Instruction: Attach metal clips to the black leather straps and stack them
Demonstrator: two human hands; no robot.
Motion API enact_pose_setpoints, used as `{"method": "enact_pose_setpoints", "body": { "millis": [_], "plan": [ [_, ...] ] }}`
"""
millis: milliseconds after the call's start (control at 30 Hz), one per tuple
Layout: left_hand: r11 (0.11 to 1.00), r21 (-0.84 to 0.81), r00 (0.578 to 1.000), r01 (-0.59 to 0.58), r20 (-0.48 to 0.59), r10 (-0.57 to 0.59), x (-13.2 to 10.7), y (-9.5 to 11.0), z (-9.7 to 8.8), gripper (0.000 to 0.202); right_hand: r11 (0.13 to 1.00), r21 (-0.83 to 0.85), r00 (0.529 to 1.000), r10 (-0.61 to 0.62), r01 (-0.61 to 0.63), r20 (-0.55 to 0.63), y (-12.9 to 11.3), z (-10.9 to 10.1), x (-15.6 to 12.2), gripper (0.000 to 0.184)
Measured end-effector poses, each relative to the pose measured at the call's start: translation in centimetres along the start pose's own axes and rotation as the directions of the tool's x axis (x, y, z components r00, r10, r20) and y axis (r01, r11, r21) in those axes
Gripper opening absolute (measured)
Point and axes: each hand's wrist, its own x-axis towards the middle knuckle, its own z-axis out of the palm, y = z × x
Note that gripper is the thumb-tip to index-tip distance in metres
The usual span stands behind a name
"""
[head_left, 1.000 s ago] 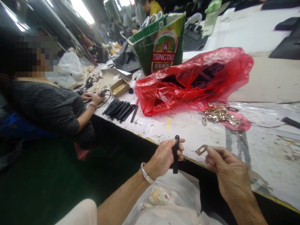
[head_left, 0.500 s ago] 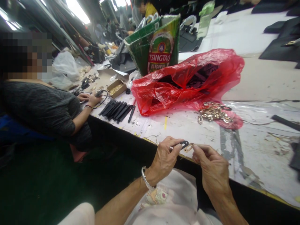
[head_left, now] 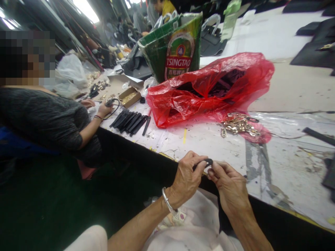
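Note:
My left hand (head_left: 188, 177) is closed in a pinch on a black strap piece (head_left: 208, 162) with a rounded, slotted end. Close against that end, my right hand (head_left: 230, 186) pinches a small gold metal buckle, now almost wholly covered by the fingers. Both hands are over the table's front edge. Beyond my right hand lies a pile of gold buckles (head_left: 237, 126), partly on red plastic. Further left, several black strap pieces (head_left: 131, 122) lie side by side in a row.
A red plastic bag (head_left: 183, 101) with dark pieces inside lies mid-table, before a green Tsingtao carton (head_left: 157, 55). At left, a co-worker (head_left: 47, 118) holds a corded tool near a small box of gold parts (head_left: 129, 97). A bottle (head_left: 230, 21) stands behind.
My hands have come together, bringing the gold buckle up to the strap's slotted end. The co-worker's far hand has shifted slightly left.

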Motion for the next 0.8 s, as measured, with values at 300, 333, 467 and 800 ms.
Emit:
{"method": "enact_pose_setpoints", "body": {
  "millis": [300, 333, 467, 800],
  "plan": [
    [0.999, 0.048, 1.000, -0.017, 0.003, 0.017, 0.14, -0.37, 0.22, 0.026, 0.987, 0.128, 0.994, 0.088, -0.095, 0.059, -0.74, 0.35, -0.43, 0.031],
    [0.998, 0.056, 1.000, -0.018, 0.007, 0.018, 0.15, -0.37, 0.24, 0.026, 0.986, 0.135, 0.994, 0.092, -0.100, 0.063, -0.77, 0.35, -0.44, 0.031],
    [0.996, 0.086, 1.000, -0.029, 0.002, 0.029, 0.18, -0.26, 0.30, 0.025, 0.983, 0.151, 0.992, 0.092, -0.103, 0.082, -0.77, 0.35, -0.51, 0.029],
    [0.986, 0.161, 0.998, -0.055, -0.001, 0.055, 0.29, -0.08, 0.33, 0.022, 0.992, 0.122, 0.997, 0.034, -0.041, 0.062, -0.36, 0.31, -0.61, 0.030]
  ]
}}
